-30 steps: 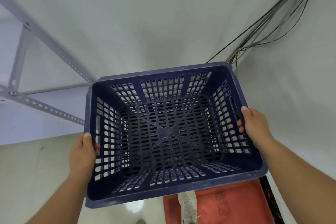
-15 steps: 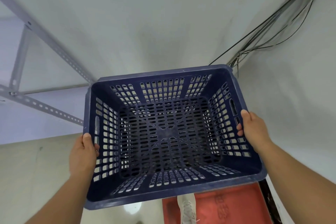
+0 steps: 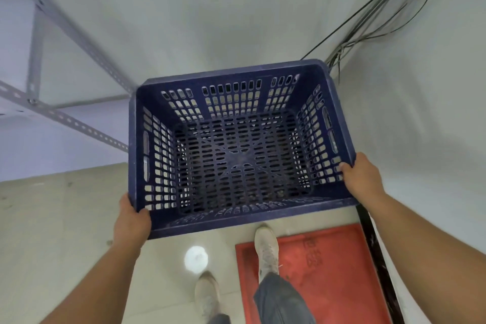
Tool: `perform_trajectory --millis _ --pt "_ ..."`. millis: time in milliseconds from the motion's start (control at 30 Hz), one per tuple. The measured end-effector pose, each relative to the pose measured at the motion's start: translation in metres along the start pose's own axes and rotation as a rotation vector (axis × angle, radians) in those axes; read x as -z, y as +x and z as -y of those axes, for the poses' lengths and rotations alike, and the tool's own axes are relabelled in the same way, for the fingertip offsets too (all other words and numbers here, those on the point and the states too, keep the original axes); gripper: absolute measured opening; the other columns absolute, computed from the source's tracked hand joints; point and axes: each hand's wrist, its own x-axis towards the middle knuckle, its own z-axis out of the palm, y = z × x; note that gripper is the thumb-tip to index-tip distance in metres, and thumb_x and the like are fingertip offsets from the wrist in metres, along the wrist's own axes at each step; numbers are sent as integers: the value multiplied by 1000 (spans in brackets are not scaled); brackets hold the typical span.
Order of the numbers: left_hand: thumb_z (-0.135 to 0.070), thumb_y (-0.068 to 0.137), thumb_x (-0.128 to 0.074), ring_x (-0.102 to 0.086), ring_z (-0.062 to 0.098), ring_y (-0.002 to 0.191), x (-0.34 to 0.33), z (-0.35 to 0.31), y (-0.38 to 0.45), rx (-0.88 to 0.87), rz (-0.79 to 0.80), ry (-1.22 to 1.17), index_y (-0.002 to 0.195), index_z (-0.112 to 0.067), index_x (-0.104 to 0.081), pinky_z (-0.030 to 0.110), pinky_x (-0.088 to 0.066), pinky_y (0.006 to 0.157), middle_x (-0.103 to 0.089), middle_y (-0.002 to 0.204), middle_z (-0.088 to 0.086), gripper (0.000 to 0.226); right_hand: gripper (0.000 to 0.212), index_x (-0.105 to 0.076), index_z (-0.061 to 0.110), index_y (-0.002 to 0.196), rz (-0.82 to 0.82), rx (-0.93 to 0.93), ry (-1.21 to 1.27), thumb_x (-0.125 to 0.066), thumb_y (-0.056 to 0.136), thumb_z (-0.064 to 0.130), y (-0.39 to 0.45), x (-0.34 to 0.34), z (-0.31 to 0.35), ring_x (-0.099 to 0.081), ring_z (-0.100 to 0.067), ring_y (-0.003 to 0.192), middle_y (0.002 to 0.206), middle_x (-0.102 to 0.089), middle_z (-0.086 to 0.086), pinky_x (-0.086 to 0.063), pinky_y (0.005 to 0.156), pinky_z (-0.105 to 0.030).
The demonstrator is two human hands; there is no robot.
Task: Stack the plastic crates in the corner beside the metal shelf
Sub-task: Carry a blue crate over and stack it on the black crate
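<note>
A dark blue slotted plastic crate hangs upright and empty in the middle of the head view, in the wall corner. My left hand grips its near left corner at the rim. My right hand grips the near right corner. The grey metal shelf with perforated angle bars stands just left of the crate. What lies under the crate is hidden.
A red flat tray or mat lies on the pale floor at the right, with my right shoe on its edge. Black cables run down the wall corner behind the crate. A black strip runs along the right wall.
The crate has moved away from me and down toward the corner. My hands have slid back along the rim to its near corners, and my feet have come into view.
</note>
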Motion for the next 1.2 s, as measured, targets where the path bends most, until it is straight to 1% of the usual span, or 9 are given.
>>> perform_trajectory --millis 233,333,433,567,867,933,1033,1100,1200 --pt "-4 99 -38 -45 35 90 -4 2 -1 -30 7 121 134 -1 -28 41 -35 78 -53 124 30 37 23 -40 4 110 -33 1 -47 -43 98 24 -3 -10 -4 -59 -42 93 110 -60 -26 -49 77 -47" --pt "-3 98 -40 -50 45 104 1 0 1 -58 44 112 141 -1 -21 40 -37 83 -49 127 26 47 36 -37 5 124 -34 -12 -21 -45 97 27 -7 -7 -2 -57 -42 100 119 -56 -25 -48 82 -49" --pt "-18 96 -52 -34 45 135 5 2 -6 -145 54 166 153 -9 1 52 -32 109 -25 153 23 79 62 -19 13 147 -79 -17 -64 -47 95 34 -20 -12 -5 -48 -42 118 137 -41 -23 -43 92 -53" --pt "-41 92 -54 -15 39 147 -7 9 -27 -282 -7 354 154 -11 10 53 -26 114 5 162 15 94 75 2 13 152 -113 -2 -162 -46 95 24 -30 -28 -10 -34 -40 129 148 -28 -21 -37 98 -53" --pt "-45 92 -52 -14 39 147 -6 12 -19 -322 -14 344 154 -8 6 52 -22 116 -1 161 19 93 73 2 11 152 -103 21 -178 -43 97 30 -27 -25 -9 -36 -42 127 149 -28 -23 -36 97 -52" --pt "-41 95 -49 -29 41 141 -2 9 -13 -288 6 176 153 -7 -7 55 -31 111 -21 157 21 79 60 -11 16 152 -109 38 -90 -36 99 31 -22 -19 -13 -45 -41 121 141 -40 -22 -39 95 -50" --pt "-13 99 -40 -51 41 119 -1 6 -2 -233 -45 47 146 -8 -24 47 -40 97 -51 135 16 50 46 -28 18 147 -146 42 36 -31 101 25 -17 -19 -16 -54 -40 110 127 -56 -21 -42 88 -44" --pt "-2 97 -36 -53 40 114 -3 9 3 -200 -57 59 145 -12 -26 44 -39 92 -53 130 15 50 45 -30 18 146 -126 16 52 -30 101 24 -17 -20 -14 -56 -41 106 123 -58 -21 -43 87 -43" --pt "-8 96 -44 -51 41 118 4 6 -1 -233 1 32 134 -7 -34 48 -41 96 -51 130 20 39 44 -32 17 142 -71 10 -14 -35 99 28 -20 -9 -9 -54 -40 107 124 -56 -22 -45 88 -44"
